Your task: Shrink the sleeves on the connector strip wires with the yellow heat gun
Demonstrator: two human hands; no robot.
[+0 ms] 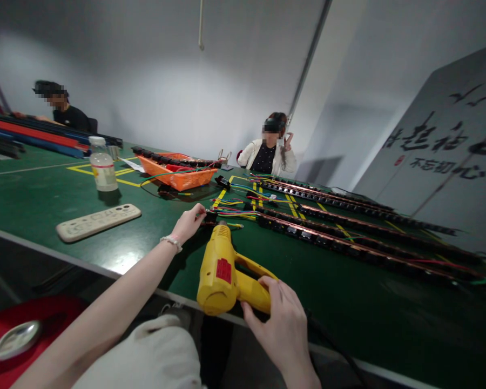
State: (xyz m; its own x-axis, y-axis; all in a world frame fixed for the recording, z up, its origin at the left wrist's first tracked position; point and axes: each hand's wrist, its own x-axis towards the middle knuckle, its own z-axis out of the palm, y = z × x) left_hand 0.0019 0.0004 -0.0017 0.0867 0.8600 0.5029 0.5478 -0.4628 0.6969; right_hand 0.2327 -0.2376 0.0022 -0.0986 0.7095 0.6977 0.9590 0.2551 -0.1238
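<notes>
A yellow heat gun (218, 265) with a red label is gripped by its handle in my right hand (283, 319). Its nozzle points away from me, at a black piece (210, 217) on a bundle of coloured wires (243, 214). With fingers pinched together, my left hand (189, 222) holds the wire end beside that black piece; the exact grip is partly hidden. The wires run right to a long black strip with copper-coloured bars (319, 236) lying on the green table (308, 275).
An orange basket (178, 175) stands beyond my left hand. A plastic bottle (103, 167) and a beige oblong case (99, 222) are on the left. More long strips (328, 197) lie to the right. Two people sit across the table. A cable trails below my right hand.
</notes>
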